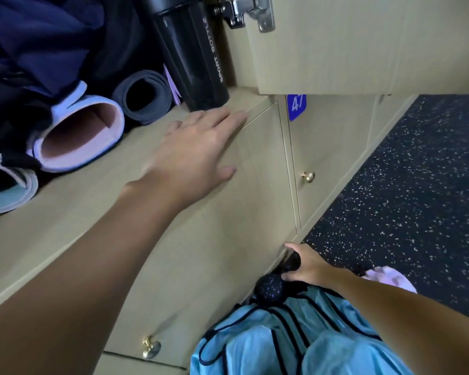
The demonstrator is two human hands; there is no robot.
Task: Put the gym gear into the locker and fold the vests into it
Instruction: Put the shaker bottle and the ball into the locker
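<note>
While the left hand stretches flat and empty over the locker shelf, black bottle just beyond it, the right hand grips a dark speckled item, blue vests directly beneath its wrist.

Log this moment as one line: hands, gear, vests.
left hand: open, over locker edge by bottle | right hand: grips dark speckled item beside vests | vests: heaped, outside locker | mats: rolled, inside
</note>
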